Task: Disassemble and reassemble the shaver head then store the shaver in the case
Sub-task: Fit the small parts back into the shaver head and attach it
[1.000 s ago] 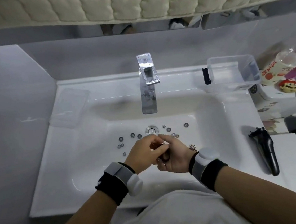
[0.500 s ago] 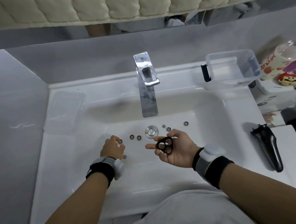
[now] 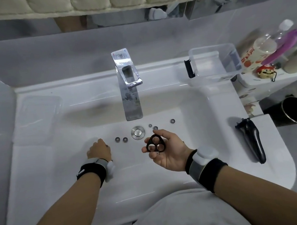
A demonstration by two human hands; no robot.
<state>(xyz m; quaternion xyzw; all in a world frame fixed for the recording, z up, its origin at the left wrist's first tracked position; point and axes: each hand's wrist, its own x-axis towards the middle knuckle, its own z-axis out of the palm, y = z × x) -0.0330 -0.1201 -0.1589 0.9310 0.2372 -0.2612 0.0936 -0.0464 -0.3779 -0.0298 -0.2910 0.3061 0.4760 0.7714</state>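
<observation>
White glossy ceramic sink (image 3: pixel 207 106), chrome angular tap (image 3: pixel 129 85), round metal drain (image 3: pixel 138 133); small round metal cutters (image 3: pixel 117 139) scattered on basin floor nr drain; R hand (image 3: pixel 167 150) palm-up, fingers curled round black three-ring shaver head frame (image 3: pixel 155 144); L hand (image 3: pixel 98 149) knuckles-up on basin floor, fingers curled under, grip unclear; black shaver body (image 3: pixel 251 138) lying on worktop at right; clear plastic case (image 3: pixel 215 62) at back right, lid off.
</observation>
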